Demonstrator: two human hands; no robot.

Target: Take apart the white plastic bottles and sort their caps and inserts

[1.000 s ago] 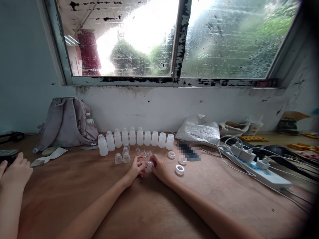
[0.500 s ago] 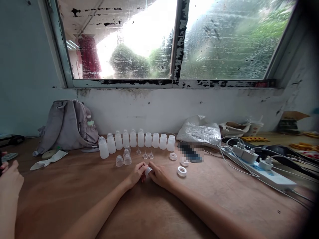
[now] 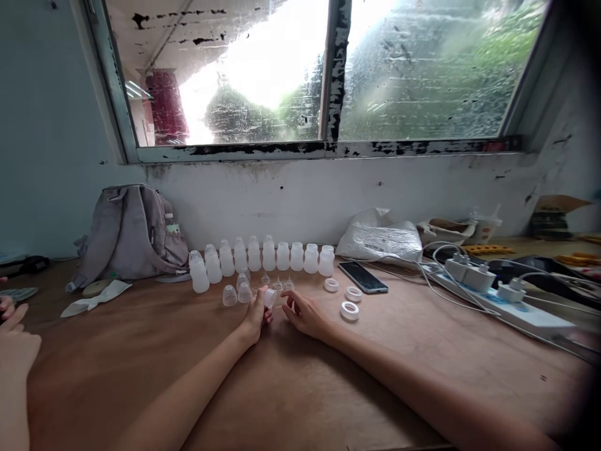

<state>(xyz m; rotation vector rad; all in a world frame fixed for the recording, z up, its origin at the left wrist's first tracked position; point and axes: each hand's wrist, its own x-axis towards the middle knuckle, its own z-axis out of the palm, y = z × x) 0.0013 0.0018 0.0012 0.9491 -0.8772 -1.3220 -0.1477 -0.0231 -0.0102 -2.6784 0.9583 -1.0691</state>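
Observation:
My left hand [image 3: 256, 316] is closed around a whitish bottle collar ring [image 3: 269, 297], tilted up between thumb and fingers; whether a teat sits in it I cannot make out. Just to its right, my right hand [image 3: 305, 315] has loosely bent fingers, apart from the ring, with nothing seen in them. Beyond the hands lie several clear silicone teats [image 3: 278, 285]. Left of them are clear dome caps [image 3: 230, 295]. White collar rings [image 3: 350, 311] rest to the right of my right hand. Behind runs a row of frosted baby bottles [image 3: 254, 255], those toward the left wearing caps.
A phone [image 3: 364, 277] lies right of the bottles, before a silvery plastic bag [image 3: 382, 241]. A power strip [image 3: 526, 319] with chargers and cables takes up the right side. A grey backpack [image 3: 131, 238] stands left. Another person's hand [image 3: 19, 341] shows at the left edge.
My right hand has let go of the ring and moved slightly right. My left hand keeps the ring, now raised and turned. The view has shifted a little.

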